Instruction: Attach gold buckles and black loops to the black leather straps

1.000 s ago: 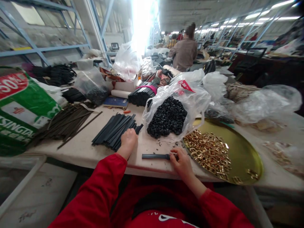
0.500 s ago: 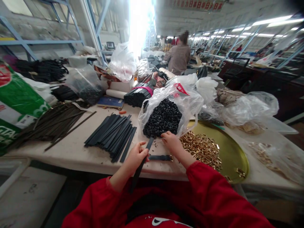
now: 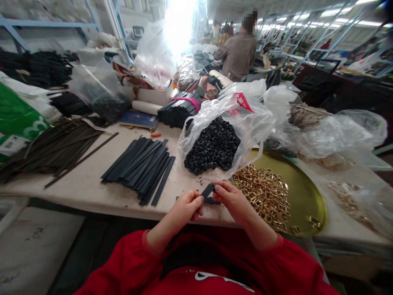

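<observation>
In the head view, the left hand [image 3: 187, 205] is closed, with its thumb pressed on top of a dark strap [image 3: 207, 190], and the right hand [image 3: 231, 197] has its fingers bent in and pinches the far end of that strap. The strap is flat, thin and nearly black, a bit blue, with smooth straight sides. It is held up at a slant just above the front of the table [image 3: 82, 192], and the left hand hides its lower part. A small dark bit shows at the right fingertips, too blurry to name. Behind the held strap, another dark strap [image 3: 211, 200] lies on the table, partly hidden. To the left is a messy pile of flat straps [image 3: 135, 168] of the same dark color. Past the hands, little black loops [image 3: 211, 147] fill a clear plastic bag [image 3: 256, 123], and shiny gold buckles [image 3: 264, 192] lie on a round gold tray [image 3: 307, 192]
</observation>
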`<state>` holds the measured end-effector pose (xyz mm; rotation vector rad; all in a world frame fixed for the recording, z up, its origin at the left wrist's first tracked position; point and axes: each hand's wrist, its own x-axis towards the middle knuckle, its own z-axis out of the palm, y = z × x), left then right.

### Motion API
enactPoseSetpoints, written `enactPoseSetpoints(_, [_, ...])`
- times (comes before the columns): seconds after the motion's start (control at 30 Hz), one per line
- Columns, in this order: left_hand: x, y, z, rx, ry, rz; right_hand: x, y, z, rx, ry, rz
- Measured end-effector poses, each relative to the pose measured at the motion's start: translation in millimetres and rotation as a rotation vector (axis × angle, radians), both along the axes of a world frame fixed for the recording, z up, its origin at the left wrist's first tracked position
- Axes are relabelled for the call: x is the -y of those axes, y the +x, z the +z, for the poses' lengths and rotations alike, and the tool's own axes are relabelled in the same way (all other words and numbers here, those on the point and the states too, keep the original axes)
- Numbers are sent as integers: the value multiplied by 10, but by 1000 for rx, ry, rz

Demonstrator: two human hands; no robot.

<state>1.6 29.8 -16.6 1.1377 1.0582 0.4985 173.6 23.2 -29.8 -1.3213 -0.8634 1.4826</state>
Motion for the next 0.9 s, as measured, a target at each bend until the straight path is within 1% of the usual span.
enactPoseSetpoints(0.07, [37,8,-18,-98,97,-52,102,-15,10,-94,-52,-45])
enactPoseSetpoints(0.13, [78,2,-1,-194,211,-105,192,-15,12,-71,-45,-52])
enactPoseSetpoints(0.2, [124,-2,50,-257,315,-179,285,-15,14,1,-28,20])
enactPoseSetpoints(0.27, [177,8,111,-280,370,-246,378,-25,15,40,-17,106])
enactPoseSetpoints(0.3, [208,20,135,-274,358,-266,422,-36,15,42,-10,124])
enactPoseSetpoints(0.37, [274,51,156,-236,268,-273,502,-70,10,37,16,89])
enactPoseSetpoints(0.43, [334,82,142,-166,165,-263,569,-109,0,40,43,47])
enactPoseSetpoints(0.47, [356,95,129,-126,139,-256,596,-121,-6,48,59,43])
enactPoseSetpoints(0.57, [376,116,105,-61,183,-216,628,-52,-10,138,134,132])
enactPoseSetpoints(0.6, [370,118,109,-60,212,-203,611,24,0,228,170,161])
enactPoseSetpoints(0.67, [349,121,133,-81,261,-176,527,256,43,538,239,144])
enactPoseSetpoints(0.73, [335,133,159,-108,280,-140,380,541,100,1006,276,19])
enactPoseSetpoints(0.77, [332,146,168,-116,276,-122,293,676,124,1235,248,-15])
enactPoseSetpoints(0.8, [334,163,172,-117,264,-105,204,793,138,1398,212,3])
enactPoseSetpoints(0.87, [343,204,164,-104,230,-89,41,950,130,1504,170,34])
enactPoseSetpoints(0.9, [348,223,153,-99,223,-88,-25,991,109,1514,157,50])
